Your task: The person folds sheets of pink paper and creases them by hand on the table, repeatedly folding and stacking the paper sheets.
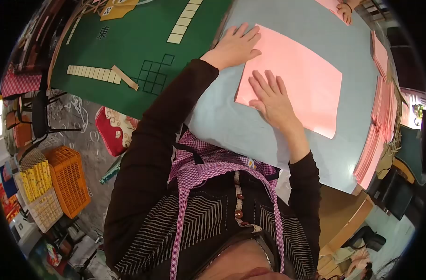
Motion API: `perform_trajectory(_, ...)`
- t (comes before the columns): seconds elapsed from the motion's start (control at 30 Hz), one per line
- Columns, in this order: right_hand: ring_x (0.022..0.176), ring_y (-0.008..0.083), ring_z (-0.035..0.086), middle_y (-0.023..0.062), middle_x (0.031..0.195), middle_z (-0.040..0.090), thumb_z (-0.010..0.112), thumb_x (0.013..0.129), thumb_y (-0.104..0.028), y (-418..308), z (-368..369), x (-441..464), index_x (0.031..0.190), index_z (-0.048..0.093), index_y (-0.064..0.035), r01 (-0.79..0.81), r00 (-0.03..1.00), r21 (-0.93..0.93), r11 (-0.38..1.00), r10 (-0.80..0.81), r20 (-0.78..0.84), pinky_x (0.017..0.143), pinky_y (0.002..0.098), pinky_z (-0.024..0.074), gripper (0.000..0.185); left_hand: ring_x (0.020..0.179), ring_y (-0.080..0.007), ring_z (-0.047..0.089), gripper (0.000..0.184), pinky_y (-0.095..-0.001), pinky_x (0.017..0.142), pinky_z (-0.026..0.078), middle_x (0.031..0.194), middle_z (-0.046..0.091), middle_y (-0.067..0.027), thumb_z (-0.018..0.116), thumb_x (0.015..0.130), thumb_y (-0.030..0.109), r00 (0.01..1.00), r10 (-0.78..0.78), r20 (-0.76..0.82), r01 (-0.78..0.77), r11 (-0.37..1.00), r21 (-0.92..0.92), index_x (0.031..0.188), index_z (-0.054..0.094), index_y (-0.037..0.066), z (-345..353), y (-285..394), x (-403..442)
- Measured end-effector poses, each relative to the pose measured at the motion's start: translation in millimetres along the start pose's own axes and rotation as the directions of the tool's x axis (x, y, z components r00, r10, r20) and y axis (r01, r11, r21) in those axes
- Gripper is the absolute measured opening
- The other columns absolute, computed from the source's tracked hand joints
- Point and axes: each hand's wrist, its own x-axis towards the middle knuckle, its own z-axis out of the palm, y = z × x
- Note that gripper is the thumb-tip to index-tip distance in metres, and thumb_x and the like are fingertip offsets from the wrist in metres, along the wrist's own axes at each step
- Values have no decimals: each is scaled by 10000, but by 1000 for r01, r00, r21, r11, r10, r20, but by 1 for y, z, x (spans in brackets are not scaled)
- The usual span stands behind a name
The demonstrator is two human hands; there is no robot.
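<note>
A large pink sheet (pixel 306 74) lies on the grey-blue tabletop (pixel 222 112), its lower left edge slightly thick or folded. My left hand (pixel 235 45) rests at the sheet's upper left corner, fingers spread, the fingertips touching its edge. Lower down, my right hand (pixel 273 100) lies flat on the sheet near its left side with the fingers apart. Neither hand grips anything. What is under my palms is hidden.
Stacks of pink paper (pixel 371 149) line the table's right edge. A co-worker's hand (pixel 344 13) touches pink paper at the top right. To the left, a green mat (pixel 129 42) carries rows of pale tiles (pixel 94 73). An orange crate (pixel 67 182) stands lower left.
</note>
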Motion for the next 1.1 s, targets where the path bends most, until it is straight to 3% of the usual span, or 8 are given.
perform_trajectory(0.2,1402,344,231,49,1517,308,231,944,-586,-12,-4,-3,1443,353,-123,144,988,24,989,-145,48,1138,526,168,691,1331,-366,346,509,-473,1040,303,1467,372,-125,472,943,379,996,-30,84,31,1000,-4,1329,431,51,-3,1,0)
perform_trajectory(0.6,1380,323,282,65,1487,353,239,929,-602,-33,-7,-11,1400,404,-94,214,972,67,975,-219,81,1131,493,207,712,1315,-362,349,530,-471,1026,315,1446,401,-128,490,924,409,1000,-17,2,18,1000,-19,1298,470,34,2,-1,0)
perform_trajectory(0.83,1387,312,291,110,1488,351,293,932,-575,-40,-8,-38,1406,377,-35,188,976,158,969,-203,84,1136,460,217,723,1344,-355,331,532,-464,1055,295,1469,368,-129,471,948,384,996,-21,84,22,1000,-4,1347,403,39,-6,1,-1)
perform_trajectory(0.93,1397,310,275,131,1499,326,317,930,-564,-35,-8,-55,1423,351,-29,107,987,194,975,-128,98,1139,458,211,728,1328,-368,349,454,-481,1045,305,1468,370,-132,476,946,363,999,-6,44,8,999,-32,1299,486,77,-2,-1,0)
perform_trajectory(1.03,1400,318,270,152,1509,302,328,928,-565,-30,-8,-82,1441,319,-26,-102,993,193,976,89,72,1144,457,200,744,1298,-390,370,505,-504,1020,317,1423,412,-129,501,920,376,986,134,98,-148,977,153,1295,472,39,-11,-2,-1)
perform_trajectory(1.1,1403,324,259,161,1513,288,326,928,-571,-22,-6,-104,1446,307,-22,-243,970,170,955,236,61,1148,457,187,754,1331,-391,341,511,-512,1033,320,1450,380,-124,476,937,368,999,26,36,-26,1000,-4,1329,449,41,3,-3,1)
